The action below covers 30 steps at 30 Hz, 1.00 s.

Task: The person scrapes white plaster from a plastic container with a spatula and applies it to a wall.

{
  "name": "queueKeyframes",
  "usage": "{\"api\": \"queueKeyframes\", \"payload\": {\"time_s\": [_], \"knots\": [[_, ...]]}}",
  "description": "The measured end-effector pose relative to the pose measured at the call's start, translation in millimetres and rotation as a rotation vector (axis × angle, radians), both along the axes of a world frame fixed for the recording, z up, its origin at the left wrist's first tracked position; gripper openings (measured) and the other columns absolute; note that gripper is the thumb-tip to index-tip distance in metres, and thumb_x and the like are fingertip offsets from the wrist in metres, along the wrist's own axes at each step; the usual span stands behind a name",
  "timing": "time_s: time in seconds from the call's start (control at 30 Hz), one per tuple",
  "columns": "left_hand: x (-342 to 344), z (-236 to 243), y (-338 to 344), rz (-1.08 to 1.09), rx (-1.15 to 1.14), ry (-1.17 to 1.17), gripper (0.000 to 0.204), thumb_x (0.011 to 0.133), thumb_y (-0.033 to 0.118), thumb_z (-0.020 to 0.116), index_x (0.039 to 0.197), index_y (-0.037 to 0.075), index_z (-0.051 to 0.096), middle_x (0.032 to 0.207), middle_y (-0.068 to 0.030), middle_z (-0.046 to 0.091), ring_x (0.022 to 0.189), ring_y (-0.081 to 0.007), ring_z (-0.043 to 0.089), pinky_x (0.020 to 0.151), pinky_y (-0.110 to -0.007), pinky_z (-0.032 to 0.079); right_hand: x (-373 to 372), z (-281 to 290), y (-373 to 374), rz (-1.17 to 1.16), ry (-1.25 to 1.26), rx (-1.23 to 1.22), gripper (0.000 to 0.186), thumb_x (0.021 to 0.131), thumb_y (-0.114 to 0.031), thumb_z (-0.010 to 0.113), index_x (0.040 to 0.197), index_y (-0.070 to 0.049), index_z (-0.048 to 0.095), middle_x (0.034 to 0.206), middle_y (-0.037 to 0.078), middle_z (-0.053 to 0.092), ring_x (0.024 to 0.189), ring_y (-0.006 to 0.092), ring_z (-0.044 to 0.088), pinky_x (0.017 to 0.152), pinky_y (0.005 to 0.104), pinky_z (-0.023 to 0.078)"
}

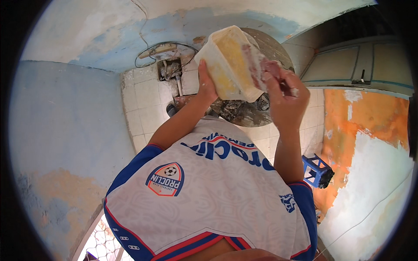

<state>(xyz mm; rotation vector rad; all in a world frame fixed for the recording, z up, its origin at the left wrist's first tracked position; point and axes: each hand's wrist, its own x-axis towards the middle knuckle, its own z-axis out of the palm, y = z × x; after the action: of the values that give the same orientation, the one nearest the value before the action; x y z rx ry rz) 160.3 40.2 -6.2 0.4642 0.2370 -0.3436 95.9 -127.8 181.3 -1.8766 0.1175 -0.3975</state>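
Note:
In my left hand point(207, 82) is a rectangular, off-white plastic tub point(213, 54), gripped by its left side. The tub is tilted, its opening turned toward the right, and yellowish stains show on it. My right hand point(287, 93) is closed on a crumpled, reddish-pink thing point(271, 69) that looks like a wet rag smeared with white. This rag-like thing lies against the tub's right part, at its opening. White residue marks my right fingers. Both hands are above a round, dark tabletop point(278, 45), which the tub partly covers.
Dark, crumpled stuff point(235, 108) lies on the round top. A coiled black cable point(141, 56) and a recess with pipes point(170, 69) are at the far wall. To the right are a cabinet point(335, 65), a patchy orange wall point(370, 108) and a blue stool point(318, 172).

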Motion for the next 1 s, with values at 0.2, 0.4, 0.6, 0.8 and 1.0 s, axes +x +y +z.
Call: {"api": "queueKeyframes", "payload": {"time_s": [0.2, 0.4, 0.6, 0.8, 1.0], "knots": [[8, 2, -11, 0.086, 0.085, -0.073, 0.072, 0.104, 0.065, 0.035, 0.148, 0.009, 0.044, 0.139, -0.0138, 0.06, 0.126, -0.0301, 0.061, 0.108, -0.048, 0.05, 0, 11, 1, 0.09, -0.077, -0.148, 0.012, 0.086, 0.001, 0.075, 0.096, 0.007, 0.073, 0.089, 0.013, 0.073, 0.079, 0.0155, 0.071, 0.069, 0.0269, 0.056], [13, 10, -11, 0.119, 0.062, -0.057, 0.072, 0.104, 0.064, 0.032, 0.15, 0.009, 0.042, 0.14, -0.0144, 0.059, 0.127, -0.031, 0.061, 0.109, -0.049, 0.05, 9, 34, -31, 0.029, 0.047, 0.2, 0.021, 0.089, 0.0, 0.075, 0.11, 0.006, 0.073, 0.096, 0.007, 0.072, 0.084, 0.0094, 0.066, 0.078, 0.0236, 0.052], [17, 22, -12, -0.006, 0.05, -0.114, 0.078, 0.103, 0.068, 0.029, 0.152, 0.009, 0.041, 0.144, -0.0156, 0.057, 0.129, -0.0319, 0.06, 0.109, -0.048, 0.05, 56, 14, -55, 0.074, 0.129, 0.171, 0.019, 0.091, -0.008, 0.074, 0.105, 0.004, 0.074, 0.086, 0.004, 0.072, 0.074, 0.0066, 0.063, 0.066, 0.0228, 0.05], [19, 23, -16, -0.098, -0.02, -0.054, 0.087, 0.098, 0.076, 0.026, 0.153, 0.01, 0.042, 0.145, -0.0158, 0.056, 0.129, -0.0316, 0.06, 0.109, -0.047, 0.05, 62, 4, -60, 0.089, 0.263, -0.06, 0.019, 0.09, -0.009, 0.073, 0.104, 0.004, 0.075, 0.08, 0.003, 0.07, 0.067, 0.0062, 0.061, 0.063, 0.0233, 0.051], [14, 19, -19, -0.159, 0.026, -0.082, 0.089, 0.097, 0.077, 0.023, 0.154, 0.01, 0.041, 0.146, -0.0161, 0.056, 0.129, -0.0316, 0.06, 0.109, -0.046, 0.05, 40, 21, -69, -0.014, 0.263, 0.036, 0.019, 0.089, -0.008, 0.074, 0.104, 0.004, 0.076, 0.079, 0.002, 0.069, 0.066, 0.0054, 0.06, 0.061, 0.0227, 0.05]]}}
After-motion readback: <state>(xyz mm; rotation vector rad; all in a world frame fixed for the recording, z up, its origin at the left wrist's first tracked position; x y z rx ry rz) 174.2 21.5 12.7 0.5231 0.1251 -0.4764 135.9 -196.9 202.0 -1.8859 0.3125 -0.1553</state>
